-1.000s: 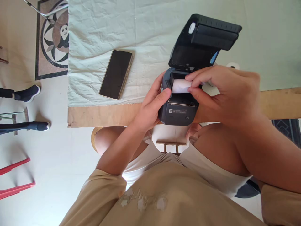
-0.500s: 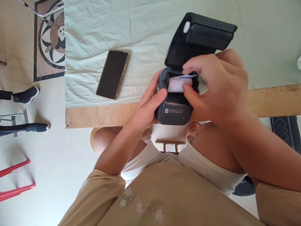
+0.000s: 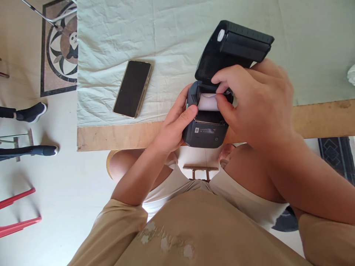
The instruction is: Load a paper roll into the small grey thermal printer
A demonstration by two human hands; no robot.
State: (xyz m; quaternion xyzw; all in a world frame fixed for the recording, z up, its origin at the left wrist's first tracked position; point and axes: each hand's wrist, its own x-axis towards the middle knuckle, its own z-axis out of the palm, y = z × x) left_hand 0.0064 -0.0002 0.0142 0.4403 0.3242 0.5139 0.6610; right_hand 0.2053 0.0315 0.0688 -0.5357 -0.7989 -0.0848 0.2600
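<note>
Wooden table [image 3: 119, 136] with pale green cloth [image 3: 172, 40] on top, boxy black plastic printer [image 3: 205, 138] held lid-up at its near edge. Right hand [image 3: 257, 98] arches over it, fingers bent; left hand [image 3: 176, 125] grips its side. White paper roll [image 3: 207, 104] sits inside, edge pinched in the right hand.

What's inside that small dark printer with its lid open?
Inside the printer sits a white paper roll. The right hand hides its right end; the roll hides what lies directly beneath.

Black printer [image 3: 206, 136], white paper roll [image 3: 207, 104], pale green tablecloth [image 3: 172, 37].
</note>
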